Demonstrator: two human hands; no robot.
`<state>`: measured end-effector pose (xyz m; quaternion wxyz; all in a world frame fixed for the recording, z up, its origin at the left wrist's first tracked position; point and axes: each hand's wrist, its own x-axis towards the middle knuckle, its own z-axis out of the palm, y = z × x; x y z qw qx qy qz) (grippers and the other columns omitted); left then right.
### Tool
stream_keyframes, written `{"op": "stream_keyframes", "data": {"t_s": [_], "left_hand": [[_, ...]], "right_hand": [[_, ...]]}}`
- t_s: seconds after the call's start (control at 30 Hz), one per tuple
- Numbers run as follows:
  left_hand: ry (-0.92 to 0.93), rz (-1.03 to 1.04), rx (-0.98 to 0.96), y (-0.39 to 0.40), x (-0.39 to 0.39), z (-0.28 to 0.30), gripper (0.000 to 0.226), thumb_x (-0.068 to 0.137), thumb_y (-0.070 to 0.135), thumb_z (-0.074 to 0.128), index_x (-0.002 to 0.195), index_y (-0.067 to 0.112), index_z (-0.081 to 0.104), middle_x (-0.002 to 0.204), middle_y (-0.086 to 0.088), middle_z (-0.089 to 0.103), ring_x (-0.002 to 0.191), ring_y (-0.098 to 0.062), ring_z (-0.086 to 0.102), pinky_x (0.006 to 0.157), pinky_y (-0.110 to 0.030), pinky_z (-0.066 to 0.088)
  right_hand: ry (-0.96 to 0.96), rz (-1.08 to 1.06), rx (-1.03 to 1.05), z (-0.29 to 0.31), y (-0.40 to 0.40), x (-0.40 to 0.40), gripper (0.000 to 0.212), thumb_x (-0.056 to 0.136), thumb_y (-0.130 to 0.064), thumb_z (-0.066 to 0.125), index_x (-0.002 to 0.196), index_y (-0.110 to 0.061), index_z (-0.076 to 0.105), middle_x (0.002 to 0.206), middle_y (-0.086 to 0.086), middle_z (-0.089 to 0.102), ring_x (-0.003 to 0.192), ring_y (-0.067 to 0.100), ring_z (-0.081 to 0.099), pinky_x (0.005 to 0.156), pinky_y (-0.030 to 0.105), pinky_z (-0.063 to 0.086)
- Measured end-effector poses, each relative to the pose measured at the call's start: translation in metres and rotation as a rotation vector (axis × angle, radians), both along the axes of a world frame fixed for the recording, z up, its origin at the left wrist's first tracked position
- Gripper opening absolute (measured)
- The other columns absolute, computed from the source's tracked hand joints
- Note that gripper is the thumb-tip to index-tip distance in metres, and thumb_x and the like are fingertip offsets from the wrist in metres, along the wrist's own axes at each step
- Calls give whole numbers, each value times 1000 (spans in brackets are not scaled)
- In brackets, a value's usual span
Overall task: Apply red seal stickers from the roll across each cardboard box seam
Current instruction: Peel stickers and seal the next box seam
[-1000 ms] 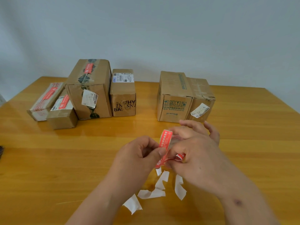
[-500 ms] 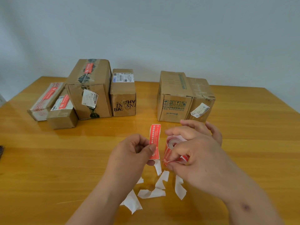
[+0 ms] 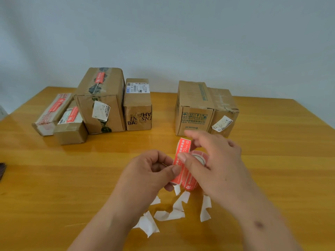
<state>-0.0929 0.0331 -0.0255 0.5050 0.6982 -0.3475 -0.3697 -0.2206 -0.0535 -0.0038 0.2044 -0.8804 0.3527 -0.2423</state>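
My left hand [image 3: 150, 171] pinches the lower part of a peeled red seal sticker [image 3: 182, 146] between thumb and forefinger, and the sticker stands upright. My right hand [image 3: 219, 165] holds the red sticker roll [image 3: 199, 158] just right of it. Its thumb lies against the sticker and its blurred forefinger is raised near the sticker's top. At the back left stand a flat box [image 3: 51, 115], a small box [image 3: 71, 131] and a tall box [image 3: 101, 105], each with a red seal on top. A mid-size box [image 3: 137, 105] beside them bears none, nor do two boxes [image 3: 194, 105] [image 3: 224, 105] at the back right.
Several torn white backing scraps [image 3: 170, 214] lie on the wooden table [image 3: 272, 142] below my hands. A dark object [image 3: 2, 169] pokes in at the left edge. A plain wall rises behind the boxes.
My left hand pulled the sticker free of the roll, then brought it back to the right against the roll. My right forefinger lifted toward the sticker's top.
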Motion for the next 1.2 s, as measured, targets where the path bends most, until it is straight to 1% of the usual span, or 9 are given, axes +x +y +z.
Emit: {"op": "stream_keyframes", "data": {"t_s": [0.03,0.13,0.2,0.27,0.3,0.47,0.7,0.9,1.2], "left_hand": [[9,-17,-11,2,0,2,8,85,26,69,86,18,68,71,-1,73,61,-10,65,74,-37,55],[44,-48,-45,9,3,2,14,90,31,61,90,23,72,77,-2,74,70,-14,68,80,-34,53],[80,-62,-47,13,6,1,21,93,32,55,89,23,74,81,-2,75,78,-18,70,86,-36,55],[111,-69,-19,16,9,0,21,95,26,55,87,20,74,80,-3,75,78,-19,70,88,-38,55],[116,-77,1,17,10,0,19,94,21,56,86,17,73,78,-4,75,76,-18,70,88,-38,55],[94,-113,36,20,11,4,10,88,12,63,83,11,71,72,-5,73,67,-12,66,84,-35,54],[101,-112,0,22,13,5,19,91,13,57,80,11,72,71,-7,72,64,-12,64,69,-18,53],[74,-110,-13,23,11,7,18,89,15,59,76,11,72,68,-8,71,63,-13,62,85,-38,54],[57,-96,-17,23,9,9,19,89,16,59,74,12,70,66,-6,70,65,-13,63,87,-37,55]], "right_hand": [[-27,-6,37,1,2,2,20,90,-44,55,104,-52,43,90,-36,39,96,-40,6,99,29,25],[-124,-43,63,-3,2,6,22,91,-30,57,81,-47,46,87,-28,49,102,-27,27,95,36,39],[-172,-76,101,-6,1,6,17,89,-32,58,84,-47,50,88,-24,53,107,-1,46,87,42,47],[-194,-86,149,-7,-1,4,15,88,-35,58,91,-47,50,90,-21,56,104,20,53,81,45,51],[-199,-84,162,-8,-2,3,14,88,-36,58,93,-47,50,90,-21,57,105,23,54,81,45,51],[-233,-74,198,-7,-2,2,15,88,-37,59,95,-47,50,90,-24,58,107,18,52,85,45,50],[-209,-51,203,-7,-1,3,14,90,-34,58,93,-45,50,89,-21,58,108,21,51,81,39,51],[-220,-51,172,-4,1,6,12,89,-34,57,90,-44,50,86,-22,57,97,12,54,88,48,48],[-203,-54,183,-2,4,6,11,89,-36,57,90,-45,49,86,-22,56,101,15,54,88,47,49]]}}
